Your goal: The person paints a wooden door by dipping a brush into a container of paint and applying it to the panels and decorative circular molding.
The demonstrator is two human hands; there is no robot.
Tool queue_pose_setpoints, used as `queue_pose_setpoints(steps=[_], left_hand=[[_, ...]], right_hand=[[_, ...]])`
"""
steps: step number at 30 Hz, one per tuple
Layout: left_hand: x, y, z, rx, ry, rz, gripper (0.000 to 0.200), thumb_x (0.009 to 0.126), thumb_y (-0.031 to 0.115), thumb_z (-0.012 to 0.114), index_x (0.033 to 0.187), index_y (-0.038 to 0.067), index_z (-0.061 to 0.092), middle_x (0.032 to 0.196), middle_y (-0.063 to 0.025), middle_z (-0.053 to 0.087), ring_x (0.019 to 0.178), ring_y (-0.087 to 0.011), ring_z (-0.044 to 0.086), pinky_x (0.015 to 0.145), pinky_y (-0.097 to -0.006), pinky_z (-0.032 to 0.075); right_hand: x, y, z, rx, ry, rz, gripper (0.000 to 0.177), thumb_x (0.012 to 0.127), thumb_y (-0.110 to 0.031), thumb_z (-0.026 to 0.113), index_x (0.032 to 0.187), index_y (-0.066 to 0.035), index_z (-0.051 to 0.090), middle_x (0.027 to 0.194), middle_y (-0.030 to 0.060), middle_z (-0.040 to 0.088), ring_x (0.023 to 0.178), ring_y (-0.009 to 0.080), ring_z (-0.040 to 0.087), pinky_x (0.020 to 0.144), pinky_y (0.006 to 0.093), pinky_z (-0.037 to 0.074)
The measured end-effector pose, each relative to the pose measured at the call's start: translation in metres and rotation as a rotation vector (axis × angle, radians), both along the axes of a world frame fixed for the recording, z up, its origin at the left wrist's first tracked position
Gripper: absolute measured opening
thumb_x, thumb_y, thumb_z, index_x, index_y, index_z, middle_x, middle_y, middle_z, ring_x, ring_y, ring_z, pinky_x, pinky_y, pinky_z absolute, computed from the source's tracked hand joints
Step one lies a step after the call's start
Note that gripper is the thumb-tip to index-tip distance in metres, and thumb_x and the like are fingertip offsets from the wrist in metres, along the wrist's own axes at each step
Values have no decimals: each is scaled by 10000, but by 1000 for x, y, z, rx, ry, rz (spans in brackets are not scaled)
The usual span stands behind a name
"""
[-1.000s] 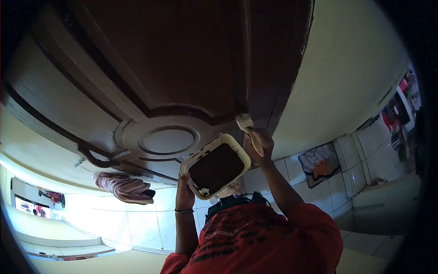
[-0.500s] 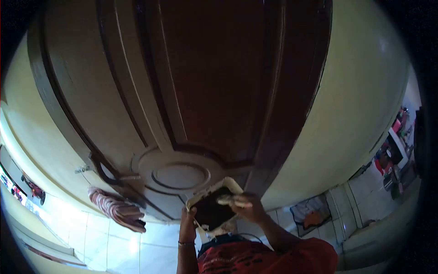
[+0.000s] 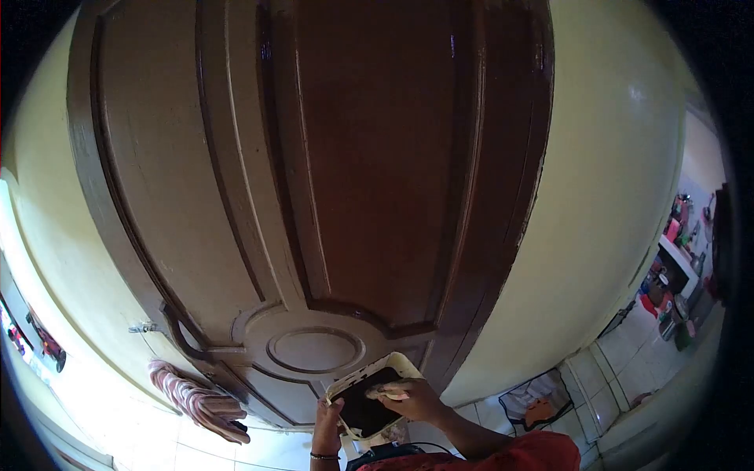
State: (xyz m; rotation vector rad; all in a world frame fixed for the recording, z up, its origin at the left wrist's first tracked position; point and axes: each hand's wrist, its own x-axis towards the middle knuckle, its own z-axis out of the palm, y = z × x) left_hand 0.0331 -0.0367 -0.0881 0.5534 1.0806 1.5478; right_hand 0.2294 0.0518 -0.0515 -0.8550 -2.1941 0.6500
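Right hand (image 3: 420, 402): fingers wrapped around a pale paintbrush (image 3: 385, 391), head pointing toward 9 o'clock. The brush lies over the dark contents (image 3: 363, 410) of a cream container (image 3: 402, 362); whether the bristles touch them cannot be determined.

Left hand (image 3: 328, 420): fingers gripping the container's wall at its 9 o'clock side, thumb at the rim. The container is held tilted, low in the view, and its rim bears dark smears. A bracelet (image 3: 324, 457) circles the left wrist; a red sleeve (image 3: 550, 452) covers the upper right arm.

Directions from here are taken from the container. A panelled door (image 3: 385, 173) rises toward 12 o'clock — its right-hand panel a deep reddish brown, its left-hand panel paler and duller. A raised oval moulding (image 3: 316, 350) sits at 10 o'clock, near the container; farther out, also toward 10, is a curved door handle (image 3: 179, 334).

A striped cloth (image 3: 196, 400) hangs at 9 o'clock, beside the door's edge. Cream wall (image 3: 605, 196) stands between 1 and 2 o'clock. On the tiled floor (image 3: 196, 451), at 3 o'clock, lies a mat (image 3: 538, 402) with an orange figure — dark along its border.
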Motion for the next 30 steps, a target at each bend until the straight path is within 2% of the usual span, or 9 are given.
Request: queue_pose_setpoints(steps=[6, 8, 9, 13, 16, 19, 22, 25, 30], left_hand=[[3, 11, -7, -45, 11, 10, 516, 880, 352, 629, 1294, 99, 452, 1061, -11, 576, 816, -91, 598, 580, -238, 487], [3, 14, -16, -12, 53, -5, 511, 870, 377, 640, 1278, 116, 477, 993, 21, 551, 668, -57, 512, 498, -209, 377], [5, 15, -16, -41, 42, 3, 511, 870, 377, 640, 1278, 116, 477, 993, 21, 551, 668, -57, 512, 498, -209, 377], [15, 21, -10, -65, 147, 82, 518, 854, 417, 639, 1268, 139, 500, 996, 20, 540, 760, -60, 465, 561, -212, 345], [14, 20, -13, -82, 119, 50, 561, 851, 417, 630, 1298, 114, 477, 982, 21, 531, 758, -48, 456, 551, -197, 316], [17, 26, -10, -57, 109, 4, 596, 856, 411, 636, 1319, 85, 452, 982, 20, 542, 744, -32, 472, 523, -183, 321], [27, 27, 4, -58, 92, 44, 615, 862, 386, 643, 1333, 53, 430, 1023, 8, 563, 791, -25, 511, 537, -180, 355], [32, 28, 6, -72, 56, -17, 623, 873, 349, 640, 1354, 30, 405, 1131, -41, 569, 923, -70, 565, 633, -206, 449], [49, 34, 4, -37, 100, -34, 634, 887, 336, 625, 1378, 18, 379, 1261, -115, 530, 1130, -209, 563, 847, -304, 519]], right_hand=[[7, 8, 1, -71, -40, -62, 302, 795, -293, 781, 970, -54, 727, 870, 138, 719, 777, 266, 709, 696, 343, 562], [13, 11, 3, 139, 23, -73, 293, 803, -274, 777, 969, -38, 725, 875, 141, 721, 769, 264, 711, 686, 347, 561], [19, 14, 7, 62, -4, -55, 293, 811, -280, 766, 971, -39, 720, 863, 147, 716, 760, 284, 706, 674, 354, 558], [38, 14, 21, -191, 198, -127, 294, 799, -235, 777, 984, -16, 711, 829, 159, 702, 704, 285, 694, 609, 338, 532], [53, 20, 41, -59, 71, 33, 269, 809, -235, 753, 960, -16, 710, 798, 163, 693, 667, 278, 684, 596, 338, 518], [65, 26, 37, -326, -141, 71, 233, 828, -236, 706, 927, -25, 709, 749, 146, 683, 640, 261, 670, 598, 338, 513], [74, 29, 39, -349, -187, 72, 219, 836, -244, 672, 889, -34, 702, 691, 127, 662, 617, 249, 655, 595, 344, 502], [79, 29, 45, -577, -150, -51, 213, 836, -252, 676, 871, -43, 700, 662, 108, 647, 615, 225, 652, 590, 343, 493], [97, 30, 28, -492, -141, -22, 224, 845, -247, 687, 863, -24, 693, 660, 79, 648, 621, 149, 639, 579, 303, 482]])
